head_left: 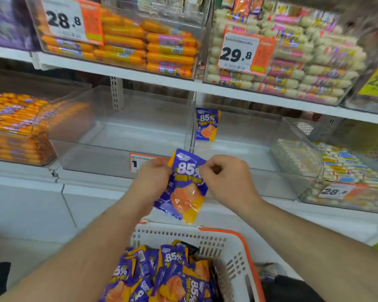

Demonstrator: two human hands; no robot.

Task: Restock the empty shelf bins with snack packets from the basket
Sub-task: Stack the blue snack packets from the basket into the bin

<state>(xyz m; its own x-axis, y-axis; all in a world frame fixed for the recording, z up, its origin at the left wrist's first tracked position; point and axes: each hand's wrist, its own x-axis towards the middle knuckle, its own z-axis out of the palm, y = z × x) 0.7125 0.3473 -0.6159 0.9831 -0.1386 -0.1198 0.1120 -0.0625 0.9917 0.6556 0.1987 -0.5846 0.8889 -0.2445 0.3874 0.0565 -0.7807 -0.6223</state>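
packet [184, 184] is being pinched by left hand [153, 182] and right hand [225, 177], basket [234, 247] at 6 o'clock, clear bin [122, 136] at 11.

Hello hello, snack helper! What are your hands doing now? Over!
Both hands, left and right, pinch one purple-and-orange snack packet. One identical packet stands in the right clear plastic bin. White basket holds more. Path clear.

Bright, even store lighting, no hard shadows really. Sharpest around the held packet [184, 184], then it smears into motion blur toward the top corners up and away from the grip, plus wide-angle bending along the shelf edge [140, 76] above, with soft glare on the clear bins [122, 127] behind.
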